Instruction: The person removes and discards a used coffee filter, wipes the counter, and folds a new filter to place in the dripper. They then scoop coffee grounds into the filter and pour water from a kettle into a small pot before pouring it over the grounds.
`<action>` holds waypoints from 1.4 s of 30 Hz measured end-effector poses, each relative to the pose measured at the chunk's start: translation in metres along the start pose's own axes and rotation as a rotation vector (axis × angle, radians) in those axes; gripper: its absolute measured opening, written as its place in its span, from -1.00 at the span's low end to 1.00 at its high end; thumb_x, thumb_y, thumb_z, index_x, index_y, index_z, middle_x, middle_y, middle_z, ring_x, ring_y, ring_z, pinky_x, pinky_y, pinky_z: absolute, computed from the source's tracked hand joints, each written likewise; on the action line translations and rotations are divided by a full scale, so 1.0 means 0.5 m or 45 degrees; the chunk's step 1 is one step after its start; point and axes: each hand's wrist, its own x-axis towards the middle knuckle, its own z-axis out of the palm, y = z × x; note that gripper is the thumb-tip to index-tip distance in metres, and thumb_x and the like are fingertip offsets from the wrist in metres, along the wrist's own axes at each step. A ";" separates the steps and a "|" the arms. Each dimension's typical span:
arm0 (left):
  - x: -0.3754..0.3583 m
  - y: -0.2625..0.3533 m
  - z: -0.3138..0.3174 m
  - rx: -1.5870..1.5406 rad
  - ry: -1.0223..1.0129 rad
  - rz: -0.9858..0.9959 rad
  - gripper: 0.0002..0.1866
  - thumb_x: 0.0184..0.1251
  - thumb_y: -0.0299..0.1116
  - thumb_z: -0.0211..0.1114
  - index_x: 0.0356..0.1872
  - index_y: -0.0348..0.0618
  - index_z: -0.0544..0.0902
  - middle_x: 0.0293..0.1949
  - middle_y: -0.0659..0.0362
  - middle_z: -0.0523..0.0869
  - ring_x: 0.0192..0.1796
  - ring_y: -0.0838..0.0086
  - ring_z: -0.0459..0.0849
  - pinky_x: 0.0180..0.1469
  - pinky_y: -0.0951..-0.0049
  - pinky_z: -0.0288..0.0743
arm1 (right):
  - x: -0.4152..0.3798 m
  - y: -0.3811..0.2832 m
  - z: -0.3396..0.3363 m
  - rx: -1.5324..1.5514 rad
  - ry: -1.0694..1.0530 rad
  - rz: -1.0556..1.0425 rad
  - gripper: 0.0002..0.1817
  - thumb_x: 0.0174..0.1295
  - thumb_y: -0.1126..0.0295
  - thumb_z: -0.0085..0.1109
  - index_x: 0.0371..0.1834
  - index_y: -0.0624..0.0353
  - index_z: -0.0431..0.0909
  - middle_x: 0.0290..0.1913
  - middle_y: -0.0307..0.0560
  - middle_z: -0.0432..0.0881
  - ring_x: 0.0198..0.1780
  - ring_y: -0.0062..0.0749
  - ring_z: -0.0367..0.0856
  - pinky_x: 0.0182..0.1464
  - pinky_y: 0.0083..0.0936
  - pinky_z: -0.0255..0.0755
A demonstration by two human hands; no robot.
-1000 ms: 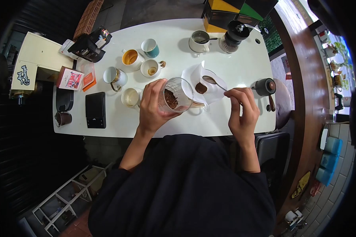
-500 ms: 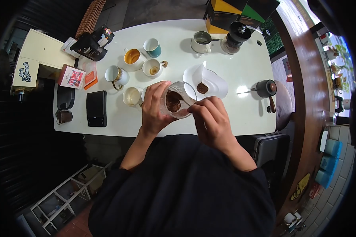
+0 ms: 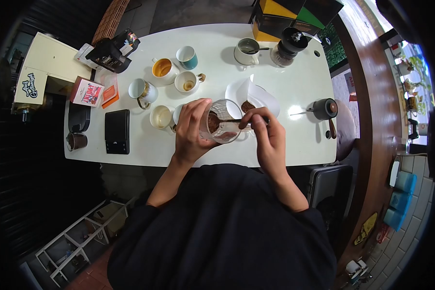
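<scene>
A clear glass (image 3: pixel 225 131) with brown grounds in it is tilted in my left hand (image 3: pixel 192 129), whose fingers wrap round its left side. My right hand (image 3: pixel 267 134) pinches the handle of a dark spoon (image 3: pixel 231 120), and the spoon's bowl is inside the glass, in the grounds. Just beyond the hands, a white paper filter (image 3: pixel 263 100) holds a small heap of brown grounds (image 3: pixel 247 106). Left of the glass sits a white cup (image 3: pixel 161 117), and another cup behind my left hand is mostly hidden.
Several mugs (image 3: pixel 163 70) stand left of centre on the white table (image 3: pixel 295 145). A black scale (image 3: pixel 117 131) and red box (image 3: pixel 87 92) lie at the left. A grey mug with a spoon (image 3: pixel 246 51), a grinder (image 3: pixel 288 46) and a dark pitcher (image 3: pixel 325 109) are at the right.
My right hand has turned and shifted slightly right, and the spoon's handle now shows across the glass rim. The left hand still holds the glass, nearly in place.
</scene>
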 end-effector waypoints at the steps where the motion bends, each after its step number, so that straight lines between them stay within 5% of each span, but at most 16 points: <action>1: 0.000 0.000 0.000 -0.001 0.000 -0.002 -0.03 -0.19 -0.16 0.79 0.30 -0.23 0.44 0.12 -0.04 0.66 0.14 0.09 0.68 0.15 0.18 0.66 | 0.002 -0.001 -0.005 -0.001 0.000 0.002 -0.77 0.60 0.44 -0.09 -0.14 0.32 0.56 -0.27 -0.15 0.65 -0.20 -0.58 0.56 -0.16 -0.55 0.41; 8: 0.002 -0.003 0.005 0.024 -0.042 -0.065 -0.02 -0.22 -0.13 0.80 0.28 -0.24 0.46 0.11 -0.05 0.64 0.12 0.10 0.69 0.12 0.17 0.67 | 0.019 0.010 -0.059 0.093 0.111 0.048 -0.71 0.61 0.33 -0.09 -0.18 0.27 0.59 -0.32 -0.20 0.67 -0.29 -0.66 0.31 -0.16 -0.64 0.25; 19: 0.003 -0.011 0.015 -0.010 -0.042 -0.092 0.00 -0.21 -0.12 0.80 0.31 -0.25 0.45 0.09 -0.07 0.63 0.09 0.10 0.70 0.08 0.17 0.69 | 0.034 -0.013 -0.128 -0.058 0.287 -0.123 -0.68 0.62 0.29 -0.10 -0.15 0.29 0.58 -0.31 -0.17 0.68 -0.25 -0.66 0.39 -0.13 -0.64 0.25; 21: 0.002 -0.014 0.014 0.001 -0.050 -0.099 0.00 -0.21 -0.11 0.80 0.31 -0.25 0.45 0.10 -0.07 0.62 0.09 0.10 0.70 0.09 0.16 0.68 | 0.030 -0.013 -0.123 -0.037 0.306 -0.131 -0.76 0.58 0.41 -0.07 -0.16 0.29 0.58 -0.29 -0.13 0.69 -0.24 -0.57 0.46 -0.13 -0.60 0.30; 23: -0.002 -0.016 0.013 0.015 -0.049 -0.094 0.01 -0.21 -0.10 0.80 0.31 -0.25 0.45 0.11 -0.07 0.62 0.09 0.10 0.70 0.10 0.16 0.68 | 0.026 -0.005 -0.118 -0.604 0.214 -0.434 -0.89 0.45 0.59 0.03 -0.18 0.30 0.58 -0.25 -0.05 0.67 -0.22 -0.36 0.54 -0.11 -0.48 0.38; 25: -0.004 -0.016 0.011 0.027 -0.049 -0.090 0.02 -0.22 -0.10 0.81 0.31 -0.26 0.45 0.11 -0.07 0.62 0.09 0.11 0.70 0.10 0.16 0.68 | 0.025 -0.006 -0.111 -1.046 0.020 -0.666 -0.81 0.18 0.71 0.17 -0.17 0.29 0.60 -0.20 -0.01 0.61 -0.15 -0.09 0.53 -0.12 -0.29 0.44; 35: -0.020 -0.012 0.000 0.045 -0.019 -0.139 0.05 -0.21 -0.04 0.80 0.33 -0.27 0.43 0.14 -0.06 0.61 0.11 0.12 0.70 0.13 0.19 0.66 | -0.005 -0.045 -0.089 -0.725 0.205 -0.876 -0.79 0.12 0.74 0.20 -0.19 0.29 0.60 -0.28 0.00 0.65 -0.29 -0.14 0.53 -0.22 -0.30 0.42; 39: -0.018 -0.001 0.004 -0.013 0.021 -0.137 -0.06 -0.12 -0.05 0.75 0.28 -0.25 0.46 0.11 -0.04 0.63 0.10 0.07 0.66 0.10 0.13 0.64 | -0.001 -0.049 -0.046 -0.766 -0.214 -0.774 -0.70 0.01 0.73 0.30 -0.16 0.26 0.59 -0.24 -0.04 0.60 -0.20 -0.09 0.53 -0.16 -0.30 0.42; 42: -0.016 0.003 0.004 -0.017 0.026 -0.062 -0.06 -0.09 -0.06 0.73 0.30 -0.24 0.44 0.12 -0.04 0.62 0.09 0.05 0.66 0.11 0.12 0.63 | 0.006 -0.007 -0.017 -0.890 -0.282 -0.831 -0.70 0.04 0.64 0.31 -0.12 0.21 0.58 -0.28 -0.10 0.53 -0.21 -0.15 0.48 -0.12 -0.30 0.40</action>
